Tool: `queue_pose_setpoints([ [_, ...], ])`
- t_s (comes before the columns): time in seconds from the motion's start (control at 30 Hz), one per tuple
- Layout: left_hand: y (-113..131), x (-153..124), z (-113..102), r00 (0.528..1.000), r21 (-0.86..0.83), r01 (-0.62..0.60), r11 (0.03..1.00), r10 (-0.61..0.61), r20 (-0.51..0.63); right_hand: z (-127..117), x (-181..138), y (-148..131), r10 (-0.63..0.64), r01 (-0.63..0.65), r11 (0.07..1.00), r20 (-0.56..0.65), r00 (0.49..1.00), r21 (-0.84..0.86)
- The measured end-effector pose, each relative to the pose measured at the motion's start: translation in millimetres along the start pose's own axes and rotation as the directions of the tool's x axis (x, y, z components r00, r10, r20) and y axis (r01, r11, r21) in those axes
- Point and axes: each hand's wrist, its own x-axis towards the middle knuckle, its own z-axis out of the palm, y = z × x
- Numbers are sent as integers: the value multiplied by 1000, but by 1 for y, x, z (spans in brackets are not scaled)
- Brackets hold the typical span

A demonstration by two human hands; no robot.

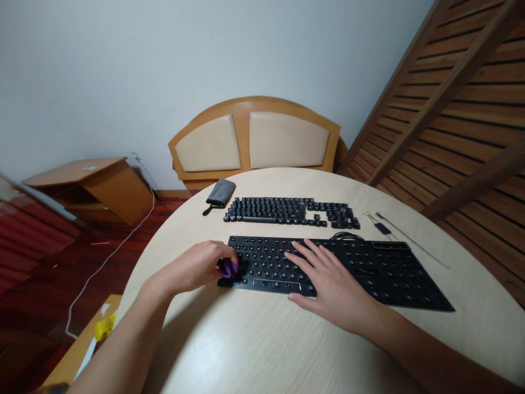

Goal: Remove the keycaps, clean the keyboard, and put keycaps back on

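A black keyboard base [262,262] with its keycaps off lies slightly askew on the round table, its switch posts showing. At its left end my left hand [207,265] is closed around a soft purple lump [228,268] that looks like cleaning gel, pressed on the lower left corner. The hand partly hides the lump. My right hand [328,279] rests with fingers spread over the middle of the base and holds nothing. Beyond the base, the loose black keycaps [270,208] are laid out in keyboard order.
On the pale table [246,339] lie a grey pouch [221,192] at the back left, a coiled cable [346,236], a small black-handled tool [382,227] and a thin rod [414,241] at the right. A padded headboard [287,139] stands behind; a wooden slatted panel [463,109] leans at right.
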Motion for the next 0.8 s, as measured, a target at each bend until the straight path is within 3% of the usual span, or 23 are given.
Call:
queue_pose_setpoints([
  [0.5,16,0,7,991,-207,-108,972,122,55,-3,0,-2,1,-1,1000,5,1000,4],
  [0.73,22,-6,9,986,-156,-15,988,41,161,0,0,-1,9,-9,1000,17,1000,9],
  [0.8,18,-7,6,990,-142,0,990,20,140,0,0,0,7,-7,1000,12,1000,9],
])
